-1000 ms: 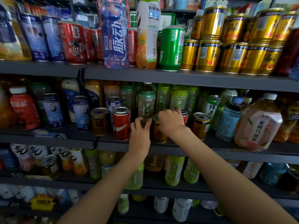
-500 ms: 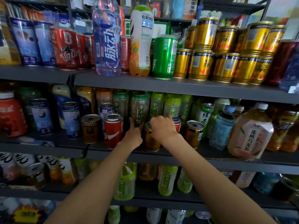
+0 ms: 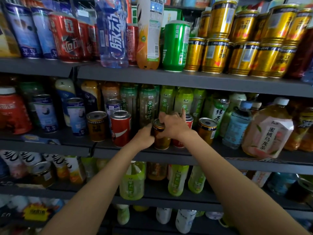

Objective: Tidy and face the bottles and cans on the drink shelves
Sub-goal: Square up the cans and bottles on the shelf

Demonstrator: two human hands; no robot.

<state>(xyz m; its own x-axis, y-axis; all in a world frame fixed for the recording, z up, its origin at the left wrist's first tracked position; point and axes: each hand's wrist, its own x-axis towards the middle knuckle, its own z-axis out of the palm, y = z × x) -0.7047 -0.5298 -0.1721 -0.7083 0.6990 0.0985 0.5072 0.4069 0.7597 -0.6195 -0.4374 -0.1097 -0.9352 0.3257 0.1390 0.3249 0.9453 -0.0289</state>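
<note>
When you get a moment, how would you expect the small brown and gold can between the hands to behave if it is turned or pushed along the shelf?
The small brown and gold can looks like rigid metal, so it should hold its shape under the left hand and right hand. Standing upright on its flat base, it will probably slide rather than roll. Its glossy wall may be slippery, and a red cola can stands nearby to bump.

**Gold, red and green across grey shelves**

Gold cans [image 3: 243, 56] banded dark blue. Red cola can [image 3: 120, 128] with white swirl. Plain green can [image 3: 176, 46]. Brown can [image 3: 160, 139], gold rim. Pale pink label on amber tea bottle [image 3: 269, 131]. Dark grey shelf [image 3: 169, 78].
</note>
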